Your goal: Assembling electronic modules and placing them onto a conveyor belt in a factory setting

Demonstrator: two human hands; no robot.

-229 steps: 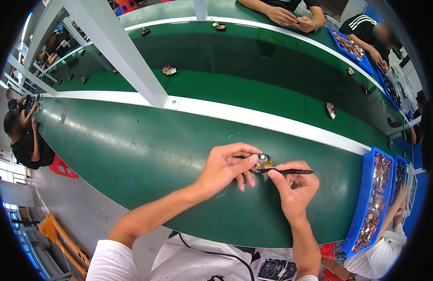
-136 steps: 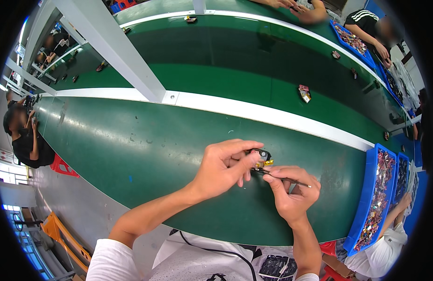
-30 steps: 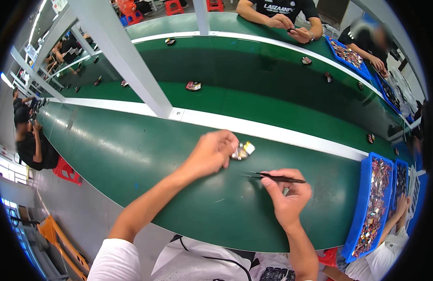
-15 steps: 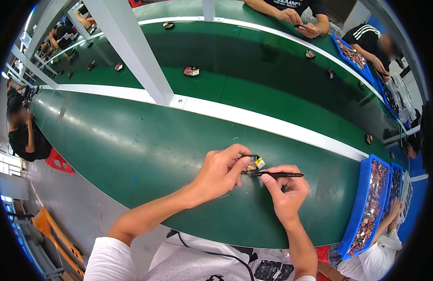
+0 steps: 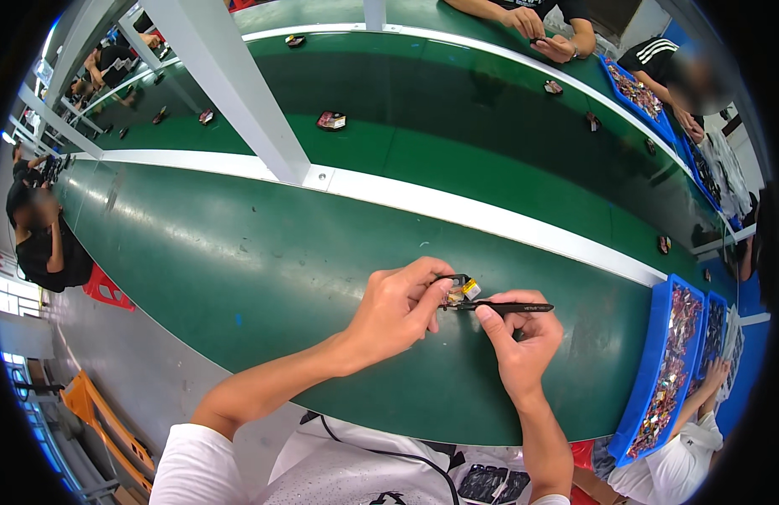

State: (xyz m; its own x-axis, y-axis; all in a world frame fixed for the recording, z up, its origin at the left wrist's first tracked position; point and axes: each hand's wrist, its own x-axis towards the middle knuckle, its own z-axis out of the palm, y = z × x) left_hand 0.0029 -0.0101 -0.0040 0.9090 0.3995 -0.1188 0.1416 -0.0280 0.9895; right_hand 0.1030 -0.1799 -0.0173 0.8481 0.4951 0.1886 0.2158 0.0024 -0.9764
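My left hand (image 5: 396, 308) pinches a small black plastic housing (image 5: 458, 278) above the green bench. A little yellow and silver block (image 5: 471, 290), probably a battery, sits at the housing's right side, with fine parts inside too small to make out. In my right hand (image 5: 526, 347), black tweezers (image 5: 531, 308) lie nearly level between thumb and fingers. Their tips reach to the housing's lower edge beside my left fingertips; whether they grip anything there cannot be seen.
Beyond the bench (image 5: 305, 278), past a white rail (image 5: 457, 215) and post (image 5: 238, 93), a green conveyor belt carries several small units like the black one (image 5: 331, 120). At right, a blue tray (image 5: 650, 396) holds many small colourful parts. Co-workers sit left, right and opposite.
My right hand and the tweezers have shifted slightly right and up. The left hand keeps its pinch on the housing. Units on the belt have moved a little leftward.
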